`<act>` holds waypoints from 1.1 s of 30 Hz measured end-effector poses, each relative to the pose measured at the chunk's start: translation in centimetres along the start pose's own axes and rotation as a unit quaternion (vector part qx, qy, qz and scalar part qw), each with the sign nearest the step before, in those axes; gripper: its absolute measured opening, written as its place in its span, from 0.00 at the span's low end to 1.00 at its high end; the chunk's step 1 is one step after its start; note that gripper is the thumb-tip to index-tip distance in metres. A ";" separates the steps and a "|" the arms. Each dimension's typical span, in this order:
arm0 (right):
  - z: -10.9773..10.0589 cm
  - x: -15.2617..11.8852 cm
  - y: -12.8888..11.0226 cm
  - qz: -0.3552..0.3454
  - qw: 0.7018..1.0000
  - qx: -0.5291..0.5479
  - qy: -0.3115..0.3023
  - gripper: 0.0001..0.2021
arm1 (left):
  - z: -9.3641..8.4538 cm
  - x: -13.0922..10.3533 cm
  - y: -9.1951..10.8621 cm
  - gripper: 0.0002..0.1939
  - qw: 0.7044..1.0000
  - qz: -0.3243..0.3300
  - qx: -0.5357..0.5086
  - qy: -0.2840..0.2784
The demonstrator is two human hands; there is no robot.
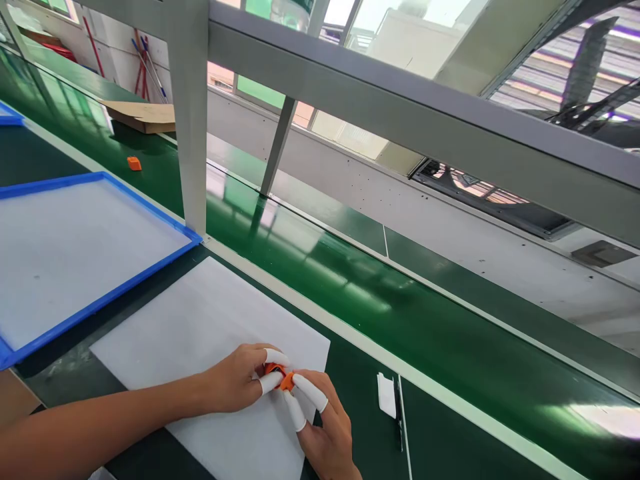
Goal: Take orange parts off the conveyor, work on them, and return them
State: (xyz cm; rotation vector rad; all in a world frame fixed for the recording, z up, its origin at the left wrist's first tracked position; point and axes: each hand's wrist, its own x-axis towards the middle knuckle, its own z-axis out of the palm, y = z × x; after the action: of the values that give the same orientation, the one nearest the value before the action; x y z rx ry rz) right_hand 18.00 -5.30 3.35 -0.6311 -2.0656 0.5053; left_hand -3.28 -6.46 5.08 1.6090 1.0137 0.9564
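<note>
My left hand [235, 380] and my right hand [325, 433] meet over a white foam sheet [200, 327] on the green bench. Both wear white finger cots on the fingertips. Together they pinch a small orange part [281, 375], which is mostly hidden between the fingers. The left hand comes in from the left with the forearm low across the sheet; the right hand reaches up from the bottom edge.
A blue-framed white tray [75, 247] lies to the left. A second small orange part [134, 163] sits on the green conveyor belt [350, 280] beyond it. A grey frame post [193, 133] stands behind the tray. A small white piece [386, 395] lies right of the sheet. A cardboard box [143, 117] sits far left.
</note>
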 end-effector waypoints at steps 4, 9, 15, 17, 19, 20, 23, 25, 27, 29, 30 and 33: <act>0.2 0.1 -0.3 0.011 1.000 -0.026 -0.001 0.25 | 0.2 0.2 -0.1 0.12 0.996 -0.042 -0.080 0.005; 0.5 -0.6 -0.1 0.024 0.999 -0.046 0.009 0.26 | 0.8 0.4 -0.9 0.08 0.978 -0.113 -0.174 0.019; 0.4 -1.0 0.4 0.024 0.999 -0.047 0.005 0.28 | 0.5 0.6 -1.3 0.14 0.958 -0.160 -0.236 0.026; 0.1 -1.0 0.6 0.023 0.998 -0.057 0.019 0.28 | 0.2 0.7 -1.3 0.18 0.952 -0.176 -0.250 0.022; -0.1 -1.0 0.6 0.022 0.998 -0.064 0.020 0.27 | 0.1 0.8 -1.2 0.19 0.946 -0.188 -0.262 0.025; -0.1 -1.0 0.6 0.021 0.998 -0.064 0.014 0.28 | 0.1 0.9 -1.2 0.19 0.944 -0.190 -0.269 0.025; 0.2 -1.0 0.4 0.016 0.998 -0.064 -0.003 0.28 | 0.4 1.1 -1.1 0.13 0.944 -0.174 -0.280 0.007; 0.4 -1.0 0.3 0.015 0.998 -0.062 -0.008 0.29 | 0.6 1.1 -0.8 0.08 0.950 -0.153 -0.270 -0.020; 0.4 -1.0 0.4 0.016 0.999 -0.049 -0.014 0.29 | 0.7 1.1 -0.7 0.07 0.956 -0.141 -0.253 -0.040; 0.2 -1.1 0.6 0.034 0.999 -0.015 -0.033 0.28 | 0.7 1.0 -0.6 0.09 0.958 -0.147 -0.244 -0.035; 0.0 -1.1 0.8 0.055 0.997 0.011 -0.046 0.27 | 0.8 0.9 -0.7 0.11 0.958 -0.154 -0.242 -0.027; -0.4 -1.1 1.3 0.165 0.976 0.121 -0.068 0.22 | 0.8 0.8 -0.8 0.16 0.958 -0.166 -0.233 -0.011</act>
State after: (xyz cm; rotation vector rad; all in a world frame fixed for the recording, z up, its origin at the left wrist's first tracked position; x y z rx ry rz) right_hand 19.19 -4.86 2.17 -0.8156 -1.9911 1.0000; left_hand -2.45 -5.84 4.22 1.0198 0.9211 0.8625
